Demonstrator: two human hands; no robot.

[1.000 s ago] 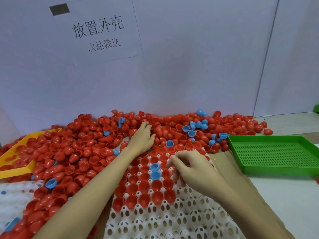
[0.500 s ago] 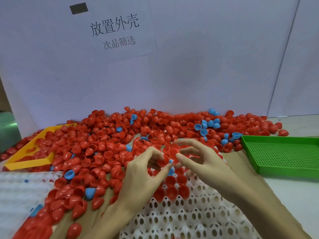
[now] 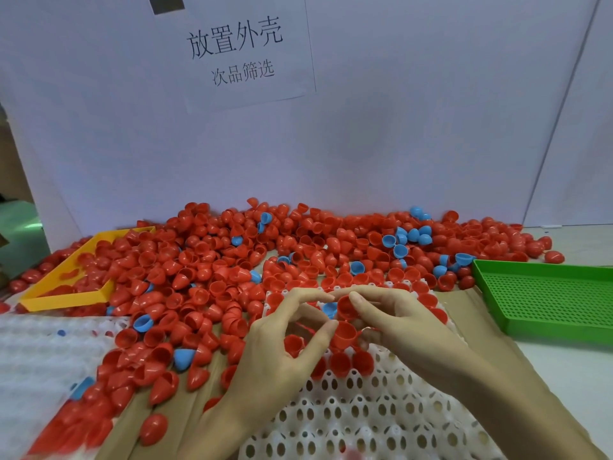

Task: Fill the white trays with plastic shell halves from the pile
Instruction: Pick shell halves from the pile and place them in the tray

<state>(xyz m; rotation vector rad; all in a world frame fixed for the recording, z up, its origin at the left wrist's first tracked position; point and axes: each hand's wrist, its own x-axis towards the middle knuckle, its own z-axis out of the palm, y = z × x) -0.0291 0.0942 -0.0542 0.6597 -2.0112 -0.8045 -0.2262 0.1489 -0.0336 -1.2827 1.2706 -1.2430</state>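
Over the white tray (image 3: 365,423), both hands meet: the left hand (image 3: 282,346) and right hand (image 3: 394,322) each pinch a red shell half (image 3: 345,333), mouth up, directly above the tray's filled far rows; empty pockets lie nearer the person, the pile (image 3: 232,260) beyond.

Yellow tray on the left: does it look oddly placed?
Yes. The yellow tray is half buried: red shells from the pile have spilled into it and over its far edge, while the green tray on the right holds none.

Bright, even, soft-shadowed indoor light; wide-angle bowing at edges, blur in lower-left corner.
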